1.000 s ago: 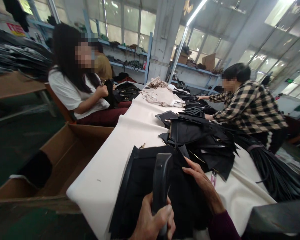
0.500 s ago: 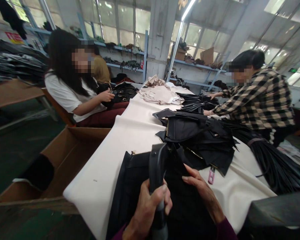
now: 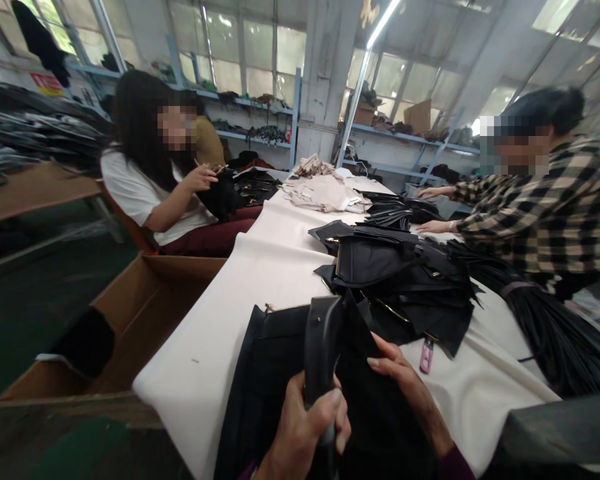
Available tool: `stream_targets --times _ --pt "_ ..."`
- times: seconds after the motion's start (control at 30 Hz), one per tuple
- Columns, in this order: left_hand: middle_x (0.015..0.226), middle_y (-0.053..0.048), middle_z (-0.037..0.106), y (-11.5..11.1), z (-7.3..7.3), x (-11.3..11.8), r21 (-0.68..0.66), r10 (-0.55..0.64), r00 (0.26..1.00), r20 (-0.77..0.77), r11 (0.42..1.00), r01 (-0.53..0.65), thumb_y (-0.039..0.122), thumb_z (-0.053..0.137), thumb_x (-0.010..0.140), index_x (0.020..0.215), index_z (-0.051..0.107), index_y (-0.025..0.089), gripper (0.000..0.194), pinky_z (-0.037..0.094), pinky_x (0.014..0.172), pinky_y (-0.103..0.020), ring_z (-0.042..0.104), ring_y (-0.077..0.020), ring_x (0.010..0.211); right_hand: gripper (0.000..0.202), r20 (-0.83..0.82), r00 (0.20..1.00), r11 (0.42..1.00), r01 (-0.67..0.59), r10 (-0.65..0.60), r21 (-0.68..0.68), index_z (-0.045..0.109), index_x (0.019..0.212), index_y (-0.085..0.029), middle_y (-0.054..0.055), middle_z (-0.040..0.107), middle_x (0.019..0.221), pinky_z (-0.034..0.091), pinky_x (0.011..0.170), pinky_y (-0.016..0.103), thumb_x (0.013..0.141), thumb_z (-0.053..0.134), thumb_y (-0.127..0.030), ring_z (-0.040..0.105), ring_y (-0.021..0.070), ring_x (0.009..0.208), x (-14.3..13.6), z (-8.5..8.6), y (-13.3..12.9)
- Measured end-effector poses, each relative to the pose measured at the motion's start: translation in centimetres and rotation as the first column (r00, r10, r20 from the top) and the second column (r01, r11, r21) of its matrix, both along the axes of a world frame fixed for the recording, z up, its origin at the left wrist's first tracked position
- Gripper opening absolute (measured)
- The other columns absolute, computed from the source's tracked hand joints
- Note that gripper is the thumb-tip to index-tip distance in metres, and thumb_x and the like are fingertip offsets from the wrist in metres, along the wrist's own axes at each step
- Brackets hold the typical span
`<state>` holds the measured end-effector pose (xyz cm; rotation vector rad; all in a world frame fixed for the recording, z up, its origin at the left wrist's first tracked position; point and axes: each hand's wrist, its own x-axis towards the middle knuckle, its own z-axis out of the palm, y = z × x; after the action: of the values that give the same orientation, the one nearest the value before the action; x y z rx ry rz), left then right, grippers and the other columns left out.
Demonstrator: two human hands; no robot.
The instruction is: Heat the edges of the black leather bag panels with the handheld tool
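Observation:
A black fabric piece (image 3: 275, 353) with a zipper along its top edge lies at the table's near end. Over it stands a curved black handle-like strap (image 3: 321, 340), and my left hand (image 3: 313, 420) is wrapped round its lower part. My right hand (image 3: 405, 373) rests on the right side of the black fabric, fingers stretched out, with the thumb above the forefinger hidden in part. Just beyond lies a pile of black pieces with gold zippers (image 3: 395, 267). A pink tool (image 3: 427, 355) sits beside that pile, right of my right hand.
An open cardboard box (image 3: 145, 313) holds a black piece at the left. One person (image 3: 145, 180) sits beyond it; another in a checked shirt (image 3: 545, 200) leans in from the right. Long black strips (image 3: 545, 320) and beige pieces (image 3: 325, 190) lie on the table (image 3: 190, 340).
The view has shifted slightly. The seated person's hand has risen a little from the black item. The person in the checked shirt has moved right, with hands drawn back from the black strips.

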<state>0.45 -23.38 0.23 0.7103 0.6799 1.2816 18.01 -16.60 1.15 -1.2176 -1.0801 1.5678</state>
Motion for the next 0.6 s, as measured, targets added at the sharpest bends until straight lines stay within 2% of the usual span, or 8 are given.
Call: stream_targets --times 0.1,0.2,0.27,0.37,0.43,0.47,0.53,0.6 --pt "0.053 0.005 0.050 -0.2 0.5 -0.9 -0.009 0.113 0.993 -0.021 0.994 -0.113 0.043 0.065 0.078 0.081 0.054 0.016 0.030 0.028 0.041 -0.020 0.047 -0.0065 0.039 0.043 -0.051 0.999 1.000 0.004 -0.004 -0.008 0.070 0.109 -0.028 0.001 0.073 0.106 0.047 0.091 0.037 0.067 0.071 -0.024 0.062 0.0274 0.108 0.6 1.2 0.4" --pt "0.053 0.005 0.050 -0.9 0.9 -1.6 -0.010 0.138 0.990 -0.005 0.990 -0.138 0.045 0.067 0.076 0.081 0.055 0.016 0.032 0.028 0.041 -0.020 0.046 -0.0067 0.039 0.045 -0.097 0.995 0.999 0.033 -0.031 0.013 0.069 0.111 -0.026 0.002 0.075 0.097 0.053 0.082 0.035 0.066 0.073 -0.025 0.068 0.0258 0.095 1.5 3.4 1.7" --pt "0.051 0.005 0.050 -1.5 1.1 -1.8 0.001 0.145 0.989 0.020 0.989 -0.145 0.046 0.068 0.074 0.081 0.055 0.016 0.033 0.029 0.041 -0.020 0.047 -0.0070 0.038 0.050 -0.071 0.992 0.993 0.105 -0.101 0.055 0.067 0.113 -0.025 0.002 0.076 0.092 0.056 0.074 0.033 0.064 0.074 -0.025 0.070 0.0250 0.086 2.3 5.8 2.4" --pt "0.050 0.005 0.050 -2.3 1.2 -2.0 0.037 0.164 0.986 0.035 0.985 -0.166 0.047 0.069 0.074 0.079 0.056 0.017 0.033 0.032 0.041 -0.020 0.048 -0.0079 0.038 0.053 0.059 0.976 0.963 0.197 -0.211 0.185 0.065 0.116 -0.024 0.001 0.076 0.089 0.056 0.066 0.030 0.064 0.073 -0.025 0.071 0.0240 0.080 2.9 10.3 2.8" --pt "0.049 0.005 0.050 -2.8 1.4 -2.1 0.051 0.186 0.982 0.042 0.981 -0.188 0.046 0.068 0.074 0.079 0.057 0.017 0.032 0.033 0.040 -0.021 0.048 -0.0085 0.037 0.050 0.130 0.966 0.939 0.175 -0.221 0.297 0.065 0.117 -0.024 0.001 0.075 0.091 0.055 0.064 0.028 0.067 0.070 -0.026 0.070 0.0234 0.080 2.0 12.7 3.2" --pt "0.048 0.005 0.050 -3.1 1.5 -2.2 0.045 0.203 0.978 0.054 0.978 -0.205 0.046 0.069 0.074 0.079 0.057 0.017 0.031 0.033 0.040 -0.021 0.048 -0.0087 0.036 0.049 0.156 0.964 0.925 0.148 -0.214 0.351 0.065 0.117 -0.024 0.000 0.074 0.092 0.054 0.063 0.027 0.069 0.068 -0.027 0.070 0.0232 0.081 1.0 13.4 3.6" --pt "0.048 0.004 0.051 -3.9 1.8 -2.4 0.021 0.255 0.963 0.085 0.966 -0.257 0.046 0.070 0.073 0.079 0.058 0.018 0.031 0.032 0.039 -0.020 0.047 -0.0086 0.037 0.045 0.194 0.959 0.888 0.102 -0.208 0.449 0.064 0.117 -0.022 0.001 0.073 0.092 0.053 0.064 0.027 0.072 0.063 -0.029 0.068 0.0226 0.082 -2.4 13.0 4.6" --pt "0.049 0.004 0.053 -4.6 2.1 -2.7 0.013 0.316 0.944 0.099 0.948 -0.318 0.045 0.071 0.073 0.079 0.058 0.019 0.030 0.031 0.039 -0.020 0.047 -0.0082 0.037 0.043 0.241 0.946 0.845 0.057 -0.215 0.532 0.062 0.118 -0.020 0.002 0.071 0.091 0.052 0.065 0.029 0.077 0.055 -0.030 0.066 0.0216 0.080 -7.2 10.6 5.7"
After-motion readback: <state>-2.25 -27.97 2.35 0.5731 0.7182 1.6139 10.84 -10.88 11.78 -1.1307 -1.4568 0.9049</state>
